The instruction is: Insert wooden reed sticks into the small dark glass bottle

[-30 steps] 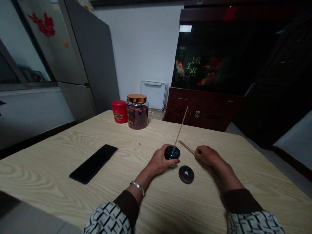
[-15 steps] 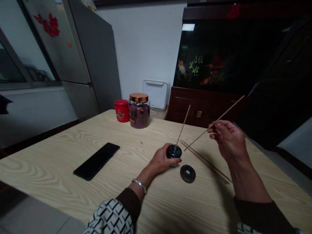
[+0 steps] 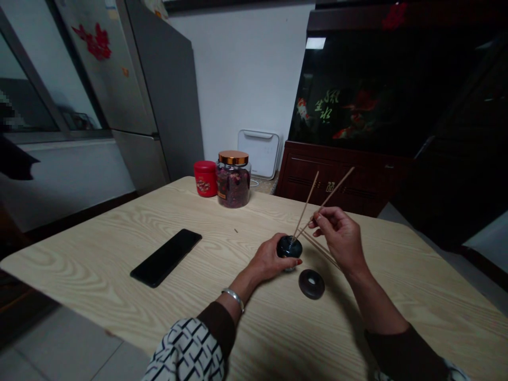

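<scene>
My left hand (image 3: 270,260) is wrapped round a small dark bottle (image 3: 289,247) that stands on the wooden table (image 3: 119,248). One thin reed stick (image 3: 307,203) stands in the bottle's neck. My right hand (image 3: 340,236) pinches a second reed stick (image 3: 335,191), its lower tip at the bottle's mouth. A few more sticks (image 3: 322,252) lie flat on the table just behind my right hand. A dark round cap (image 3: 311,283) with a pale centre lies right of the bottle, below my right wrist.
A black phone (image 3: 166,256) lies on the table's left. A red tin (image 3: 205,178) and a glass jar with a copper lid (image 3: 233,179) stand at the far edge. Behind are a grey fridge (image 3: 159,90), a white appliance (image 3: 259,153) and a fish tank (image 3: 357,100) on a dark cabinet.
My right hand picked one stick up off the table, lifted it, then brought it down and left until its tip reached the bottle's mouth. My left hand stayed on the bottle.
</scene>
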{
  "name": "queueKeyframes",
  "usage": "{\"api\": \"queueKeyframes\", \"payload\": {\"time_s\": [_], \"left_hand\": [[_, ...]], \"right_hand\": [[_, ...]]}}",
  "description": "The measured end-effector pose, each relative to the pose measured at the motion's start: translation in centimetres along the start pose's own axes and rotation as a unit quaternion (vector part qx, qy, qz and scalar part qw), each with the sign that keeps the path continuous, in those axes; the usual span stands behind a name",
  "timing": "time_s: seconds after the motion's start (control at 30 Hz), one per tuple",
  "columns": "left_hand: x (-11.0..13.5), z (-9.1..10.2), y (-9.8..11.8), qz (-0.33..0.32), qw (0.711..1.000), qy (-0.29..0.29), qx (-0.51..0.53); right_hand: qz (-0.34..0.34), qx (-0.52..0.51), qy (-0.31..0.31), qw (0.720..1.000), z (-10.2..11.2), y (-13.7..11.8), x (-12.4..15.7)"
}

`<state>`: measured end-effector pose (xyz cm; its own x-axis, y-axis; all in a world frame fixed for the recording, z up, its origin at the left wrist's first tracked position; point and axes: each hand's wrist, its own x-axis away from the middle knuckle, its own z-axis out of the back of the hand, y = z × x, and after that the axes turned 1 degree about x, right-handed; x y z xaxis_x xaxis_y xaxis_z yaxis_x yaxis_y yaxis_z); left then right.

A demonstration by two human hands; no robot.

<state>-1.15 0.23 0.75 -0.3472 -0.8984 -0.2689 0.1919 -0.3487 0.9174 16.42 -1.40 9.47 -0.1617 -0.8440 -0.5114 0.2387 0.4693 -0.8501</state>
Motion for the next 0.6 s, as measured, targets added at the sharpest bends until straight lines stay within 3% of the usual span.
{"api": "queueKeyframes", "payload": {"time_s": [0.13,0.27,0.33,0.4,0.47,0.53,0.6], "left_hand": [[0.1,0.1,0.1,-0.008,1.0,0.002,-0.015],[0.0,0.1,0.0,0.004,1.0,0.0,-0.013],[0.0,0.1,-0.1,0.006,1.0,0.002,-0.012],[0.0,0.0,-0.1,0.004,1.0,0.003,-0.01],[0.0,0.0,-0.1,0.003,1.0,0.003,-0.006],[0.0,0.0,-0.1,0.002,1.0,0.003,-0.002],[0.0,0.0,-0.1,0.004,1.0,0.002,0.0]], "right_hand": [[-0.057,0.086,-0.118,0.988,0.7,1.0,-0.4],[-0.064,0.212,-0.129,0.967,4.5,3.2,-1.7],[-0.065,0.345,-0.171,0.921,6.6,4.9,-2.0],[-0.094,0.459,-0.212,0.857,8.0,6.7,-1.9],[-0.134,0.526,-0.231,0.807,8.8,8.2,-1.6],[-0.159,0.545,-0.238,0.788,9.0,9.3,-1.3],[-0.167,0.536,-0.243,0.791,9.1,9.9,-1.2]]}}
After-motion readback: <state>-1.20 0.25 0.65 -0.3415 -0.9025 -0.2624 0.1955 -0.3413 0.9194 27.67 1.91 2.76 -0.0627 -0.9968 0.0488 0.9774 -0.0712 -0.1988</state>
